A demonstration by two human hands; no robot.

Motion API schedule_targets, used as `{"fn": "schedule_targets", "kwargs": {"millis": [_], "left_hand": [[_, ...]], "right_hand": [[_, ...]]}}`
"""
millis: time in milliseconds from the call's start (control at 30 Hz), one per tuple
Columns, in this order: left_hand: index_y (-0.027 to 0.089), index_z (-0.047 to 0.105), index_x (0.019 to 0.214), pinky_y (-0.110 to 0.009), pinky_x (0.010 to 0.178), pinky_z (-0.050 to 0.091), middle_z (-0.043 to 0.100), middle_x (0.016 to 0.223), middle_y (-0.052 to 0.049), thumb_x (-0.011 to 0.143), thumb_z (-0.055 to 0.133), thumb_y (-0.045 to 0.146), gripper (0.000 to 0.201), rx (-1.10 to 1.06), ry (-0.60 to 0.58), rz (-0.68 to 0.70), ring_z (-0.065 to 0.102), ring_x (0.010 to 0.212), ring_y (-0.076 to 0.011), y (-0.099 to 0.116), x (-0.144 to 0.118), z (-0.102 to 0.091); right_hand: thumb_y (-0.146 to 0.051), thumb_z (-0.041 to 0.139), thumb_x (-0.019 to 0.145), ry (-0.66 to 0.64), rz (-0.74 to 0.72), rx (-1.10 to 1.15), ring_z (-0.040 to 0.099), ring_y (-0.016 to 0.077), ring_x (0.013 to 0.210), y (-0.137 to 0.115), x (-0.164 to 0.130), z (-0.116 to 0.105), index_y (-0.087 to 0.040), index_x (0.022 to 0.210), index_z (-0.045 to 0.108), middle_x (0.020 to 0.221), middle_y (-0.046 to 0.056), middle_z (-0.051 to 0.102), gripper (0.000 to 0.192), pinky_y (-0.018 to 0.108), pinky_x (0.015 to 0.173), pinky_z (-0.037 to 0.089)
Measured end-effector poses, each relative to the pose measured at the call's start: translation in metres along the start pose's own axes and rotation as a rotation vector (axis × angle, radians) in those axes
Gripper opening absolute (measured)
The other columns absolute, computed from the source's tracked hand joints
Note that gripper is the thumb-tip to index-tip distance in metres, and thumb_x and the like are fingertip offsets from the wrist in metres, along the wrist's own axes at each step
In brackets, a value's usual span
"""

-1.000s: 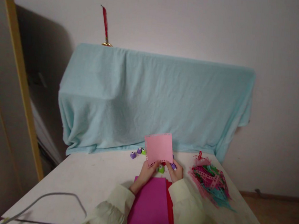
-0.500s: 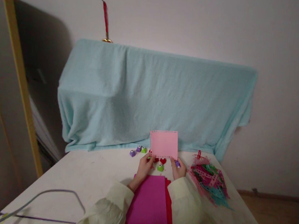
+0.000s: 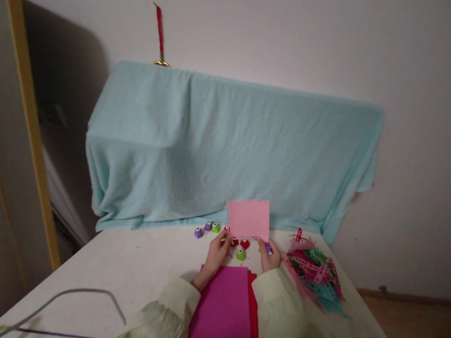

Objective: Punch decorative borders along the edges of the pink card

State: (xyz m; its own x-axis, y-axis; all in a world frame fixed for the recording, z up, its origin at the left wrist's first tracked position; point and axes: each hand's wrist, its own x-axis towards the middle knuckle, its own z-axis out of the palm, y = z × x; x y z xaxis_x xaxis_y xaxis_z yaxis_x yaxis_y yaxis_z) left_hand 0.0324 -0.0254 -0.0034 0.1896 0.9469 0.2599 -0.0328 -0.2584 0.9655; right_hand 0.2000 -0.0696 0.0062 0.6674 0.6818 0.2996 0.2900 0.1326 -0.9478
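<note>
While both hands pinch its lower corners, the pink card [image 3: 248, 218] stands upright. The left hand [image 3: 217, 250] grips one corner; the right hand [image 3: 270, 256] also holds a purple punch [image 3: 268, 248].

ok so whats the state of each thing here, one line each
pink card: held upright above the table, punched edges
left hand: gripping the card's lower left corner
right hand: gripping the lower right corner, also holding a purple punch
magenta paper stack: lying flat
small punches: standing loose on the table
paper strips: heaped in a pile
blue cloth: draped
</note>
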Motion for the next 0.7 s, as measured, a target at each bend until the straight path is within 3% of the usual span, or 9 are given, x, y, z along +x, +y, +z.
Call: {"fn": "schedule_targets", "kwargs": {"millis": [167, 367, 700], "left_hand": [[0.015, 0.057, 0.094, -0.019, 0.043, 0.039, 0.059, 0.075, -0.001, 0.081, 0.045, 0.057, 0.045, -0.062, -0.064, -0.015, 0.044, 0.045, -0.0070, 0.001, -0.001, 0.002], [0.014, 0.058, 0.085, -0.018, 0.043, 0.039, 0.059, 0.074, -0.002, 0.083, 0.047, 0.051, 0.038, -0.081, -0.100, 0.033, 0.046, 0.047, -0.0074, -0.003, 0.001, 0.002], [0.015, 0.060, 0.092, -0.019, 0.042, 0.042, 0.062, 0.077, -0.002, 0.082, 0.051, 0.047, 0.035, -0.109, -0.104, 0.011, 0.047, 0.045, -0.0076, -0.003, 0.002, 0.003]], "right_hand": [[-0.063, 0.063, 0.063, -0.006, 0.006, 0.060, 0.045, 0.0145, 0.048, -0.014, -0.003, -0.003, -0.018, 0.056, 0.056, 0.047, -0.001, 0.051, 0.046, 0.027, 0.050, 0.036], [-0.066, 0.064, 0.058, -0.022, 0.069, 0.187, 0.036, 0.0114, 0.039, -0.024, -0.005, -0.002, -0.020, 0.049, 0.049, 0.039, -0.003, 0.041, 0.050, 0.025, 0.039, 0.027], [-0.056, 0.066, 0.067, -0.162, 0.093, 0.217, 0.030, 0.0070, 0.038, 0.013, 0.004, 0.001, -0.017, 0.058, 0.054, 0.047, -0.005, 0.044, 0.042, 0.022, 0.037, 0.022]]}}
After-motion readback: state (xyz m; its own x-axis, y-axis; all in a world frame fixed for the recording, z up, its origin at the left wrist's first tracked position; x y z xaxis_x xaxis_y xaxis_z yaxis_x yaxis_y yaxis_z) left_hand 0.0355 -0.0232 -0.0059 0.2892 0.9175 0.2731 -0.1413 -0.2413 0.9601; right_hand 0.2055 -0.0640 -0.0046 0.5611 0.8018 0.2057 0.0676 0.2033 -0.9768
